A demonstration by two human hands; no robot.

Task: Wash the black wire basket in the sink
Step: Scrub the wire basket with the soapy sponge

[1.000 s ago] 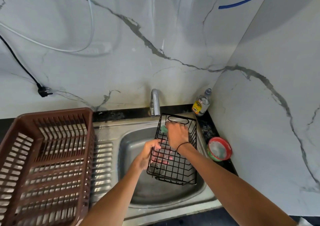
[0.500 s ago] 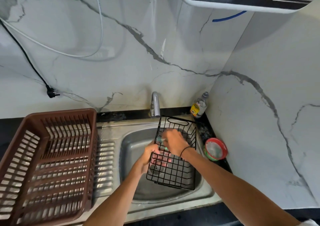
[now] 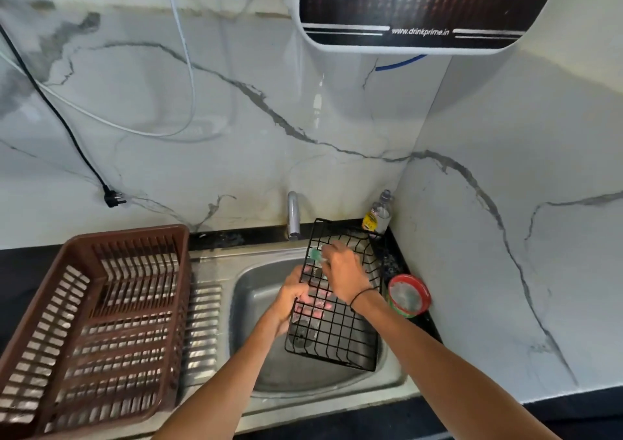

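Note:
The black wire basket is held tilted over the steel sink, its open side facing me. My left hand grips its left wall, fingers curled through the wires. My right hand is inside the basket near its far end and holds a green scrub pad against the wires. The tap stands just behind the basket; I see no clear stream of water.
A brown plastic dish rack fills the drainboard on the left. A dish-soap bottle stands in the back corner. A red-rimmed round tub sits on the black counter right of the sink. A black plug hangs on the wall.
My right hand with the pad has slid back and forth along the basket's far wires. The basket stays in my left hand. The camera has tipped upward, showing the water purifier above.

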